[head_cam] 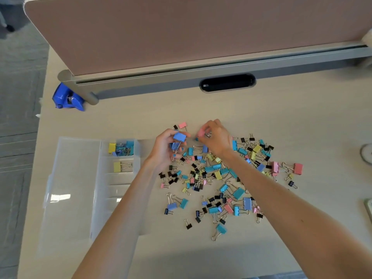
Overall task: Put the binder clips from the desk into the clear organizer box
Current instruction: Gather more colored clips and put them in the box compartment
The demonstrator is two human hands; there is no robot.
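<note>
Several binder clips (pixel 219 178) in pink, blue, teal, yellow and black lie scattered on the beige desk (pixel 281 121). My left hand (pixel 167 148) holds large blue binder clips (pixel 178 137) just right of the clear organizer box (pixel 118 178). My right hand (pixel 217 137) pinches a pink binder clip (pixel 201 132) at the far edge of the pile. The box's top compartment holds several clips (pixel 121 148). The compartment below it holds one yellow clip (pixel 118 167). The open lid (pixel 70 188) lies flat to the left.
A pink partition panel (pixel 181 33) on a grey rail closes off the back of the desk. A blue clamp (pixel 67 98) sits at the back left corner. A black cable slot (pixel 227 82) lies behind the pile. The desk's left edge runs beside the lid.
</note>
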